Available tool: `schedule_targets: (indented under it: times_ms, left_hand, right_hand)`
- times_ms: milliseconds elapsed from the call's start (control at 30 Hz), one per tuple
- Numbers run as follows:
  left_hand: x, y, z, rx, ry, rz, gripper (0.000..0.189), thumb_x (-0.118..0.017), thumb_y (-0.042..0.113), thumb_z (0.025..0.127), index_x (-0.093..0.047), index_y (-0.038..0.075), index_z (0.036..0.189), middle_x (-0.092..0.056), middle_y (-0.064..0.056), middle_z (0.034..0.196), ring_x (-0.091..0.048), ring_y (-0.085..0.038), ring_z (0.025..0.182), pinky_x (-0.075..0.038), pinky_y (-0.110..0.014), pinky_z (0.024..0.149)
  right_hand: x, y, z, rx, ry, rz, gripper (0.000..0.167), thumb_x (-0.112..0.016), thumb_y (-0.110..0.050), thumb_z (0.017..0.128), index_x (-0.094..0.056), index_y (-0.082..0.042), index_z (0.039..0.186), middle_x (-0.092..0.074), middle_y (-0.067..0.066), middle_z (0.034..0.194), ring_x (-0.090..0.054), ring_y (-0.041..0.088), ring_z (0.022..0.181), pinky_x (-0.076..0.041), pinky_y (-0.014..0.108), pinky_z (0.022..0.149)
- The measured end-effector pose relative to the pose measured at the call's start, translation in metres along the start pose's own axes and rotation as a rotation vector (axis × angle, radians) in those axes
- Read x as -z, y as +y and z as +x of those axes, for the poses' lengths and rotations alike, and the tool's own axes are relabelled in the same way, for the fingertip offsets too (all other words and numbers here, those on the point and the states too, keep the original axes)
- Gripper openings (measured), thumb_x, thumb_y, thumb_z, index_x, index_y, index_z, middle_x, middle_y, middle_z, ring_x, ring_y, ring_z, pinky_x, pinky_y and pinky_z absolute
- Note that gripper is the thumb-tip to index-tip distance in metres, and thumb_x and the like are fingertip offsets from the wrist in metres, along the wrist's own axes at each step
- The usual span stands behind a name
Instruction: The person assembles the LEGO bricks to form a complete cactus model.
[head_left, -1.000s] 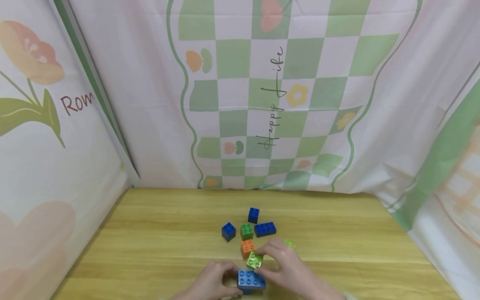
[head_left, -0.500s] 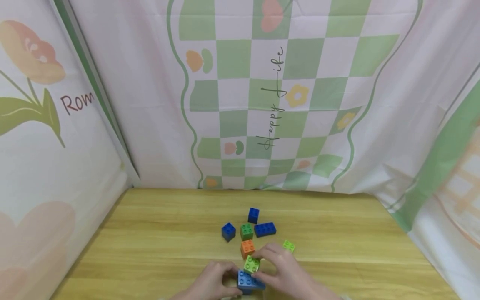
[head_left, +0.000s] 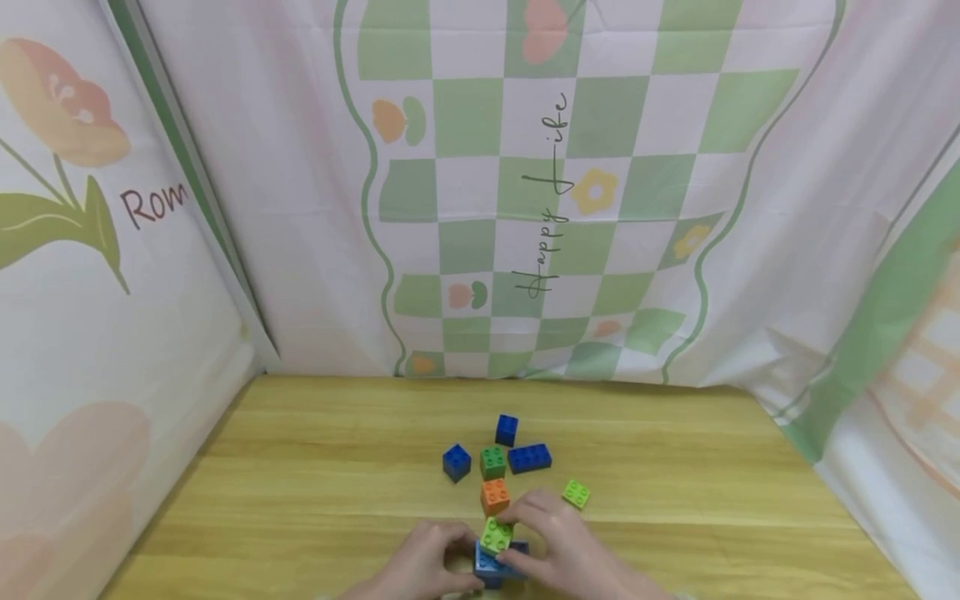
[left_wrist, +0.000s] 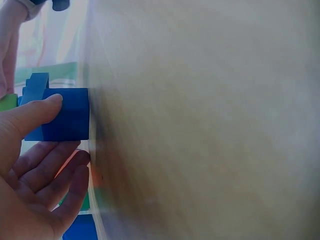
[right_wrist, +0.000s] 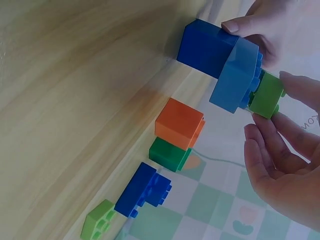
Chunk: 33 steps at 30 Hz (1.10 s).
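My left hand [head_left: 423,560] grips a stack low at the front of the table, thumb on one side and fingers on the other. The stack is a dark blue toy brick [right_wrist: 205,47] with a lighter blue brick [right_wrist: 234,77] on top, overhanging to the right. Between thumb and fingertips, my right hand [head_left: 562,546] pinches a light green four-stud brick [head_left: 496,536]. It sits against the studs of the lighter blue brick at its left end; whether it is pressed down fully I cannot tell. In the left wrist view the thumb rests on the dark blue brick [left_wrist: 72,117].
Just beyond the stack stand an orange brick [head_left: 495,497] and a green brick [head_left: 492,462]. Farther back are two small dark blue bricks, one left [head_left: 457,463] and one behind [head_left: 506,430], and a long dark blue brick [head_left: 529,457]. A flat light green brick [head_left: 576,494] lies right.
My right hand has carried the light green brick left and toward me, onto the lighter blue brick. The flat light green brick is now uncovered. My left hand has stayed in place.
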<state>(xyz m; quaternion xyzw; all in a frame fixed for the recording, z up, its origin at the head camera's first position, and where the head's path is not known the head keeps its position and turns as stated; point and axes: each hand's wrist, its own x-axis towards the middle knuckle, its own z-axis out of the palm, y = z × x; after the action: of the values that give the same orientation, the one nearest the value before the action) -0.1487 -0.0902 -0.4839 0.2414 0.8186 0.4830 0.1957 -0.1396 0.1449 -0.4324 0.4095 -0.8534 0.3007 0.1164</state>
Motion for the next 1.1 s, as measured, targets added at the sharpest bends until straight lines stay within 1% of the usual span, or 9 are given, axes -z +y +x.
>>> schedule_targets:
  times_ms: [233,400,733,833,1100]
  left_hand:
    - [0.0001,0.0017,-0.0015,-0.021,0.013,0.021,0.027,-0.081,0.022,0.080,-0.071,0.019,0.106,-0.074,0.014,0.099,-0.064,0.005,0.090,-0.052,-0.016,0.082]
    - [0.0012,0.0022,-0.0015,-0.046,0.022,0.040,0.027,-0.081,0.023,0.080,-0.072,0.018,0.105,-0.074,0.014,0.099,-0.064,0.006,0.090,-0.053,-0.016,0.082]
    - [0.0008,0.0005,-0.0006,-0.069,0.030,0.058,0.027,-0.081,0.025,0.081,-0.072,0.019,0.106,-0.074,0.015,0.099,-0.063,0.007,0.090,-0.053,-0.016,0.080]
    - [0.0008,0.0000,-0.0004,-0.078,0.031,0.063,0.027,-0.081,0.025,0.081,-0.072,0.019,0.106,-0.074,0.014,0.099,-0.063,0.007,0.090,-0.053,-0.015,0.080]
    - [0.0008,-0.0002,-0.0006,-0.092,0.031,0.067,0.027,-0.081,0.024,0.080,-0.072,0.018,0.105,-0.074,0.014,0.098,-0.064,0.007,0.091,-0.053,-0.016,0.081]
  right_hand:
    - [-0.0041,0.0009,0.0005,0.049,0.025,-0.005,0.032,-0.077,-0.031,0.084,-0.069,-0.016,0.111,-0.070,-0.008,0.106,-0.064,0.005,0.096,-0.057,0.019,0.079]
    - [-0.0039,-0.0004,0.0002,0.044,0.010,0.013,0.031,-0.076,-0.031,0.086,-0.069,-0.016,0.113,-0.071,-0.007,0.106,-0.065,0.006,0.096,-0.057,0.019,0.079]
    - [-0.0045,-0.0024,0.0008,0.030,-0.018,0.024,0.031,-0.074,-0.031,0.087,-0.068,-0.015,0.113,-0.072,-0.006,0.106,-0.066,0.009,0.095,-0.057,0.019,0.079]
    - [-0.0045,-0.0025,0.0004,0.017,-0.038,0.034,0.031,-0.073,-0.032,0.089,-0.068,-0.015,0.114,-0.071,-0.006,0.106,-0.066,0.009,0.096,-0.057,0.019,0.079]
    - [-0.0009,-0.0036,0.0005,-0.090,-0.152,0.068,0.033,-0.067,-0.038,0.092,-0.066,-0.018,0.118,-0.069,-0.006,0.112,-0.065,0.011,0.103,-0.057,0.022,0.083]
